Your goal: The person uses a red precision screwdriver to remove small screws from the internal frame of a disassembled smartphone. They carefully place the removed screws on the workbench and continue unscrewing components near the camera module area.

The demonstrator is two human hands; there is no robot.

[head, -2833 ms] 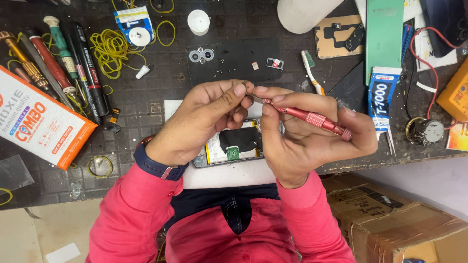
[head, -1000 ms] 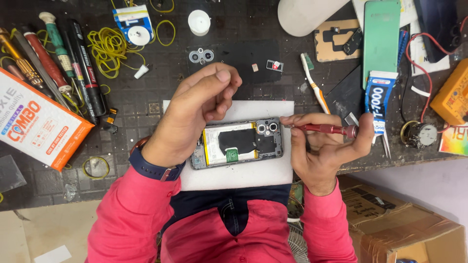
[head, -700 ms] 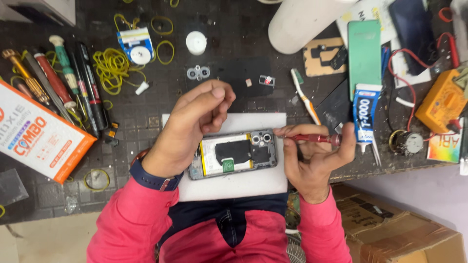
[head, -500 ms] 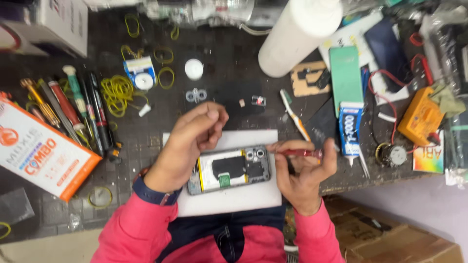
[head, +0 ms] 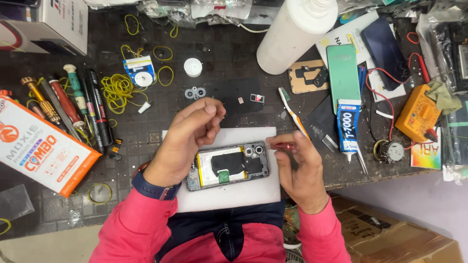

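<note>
An opened phone [head: 228, 166] with its back cover off lies on a white pad [head: 229, 195], showing a black battery, a green part and two camera lenses. My left hand [head: 187, 134] hovers over the phone's upper left, fingertips pinched together; whether something tiny sits between them I cannot tell. My right hand [head: 300, 168] is at the phone's right end and grips a red screwdriver [head: 282, 145], its tip pointing left toward the camera corner.
Several screwdrivers [head: 68, 104] and yellow rubber bands [head: 114, 90] lie at the left by an orange and white box [head: 41, 148]. A white bottle [head: 292, 34], green phone cover [head: 343, 73], glue tube [head: 348, 129], toothbrush [head: 291, 111] and orange multimeter [head: 419, 114] crowd the right.
The phone went from being held up in both hands to lying on the white pad. My right hand brought the red screwdriver to its camera end. The camera view pulled back.
</note>
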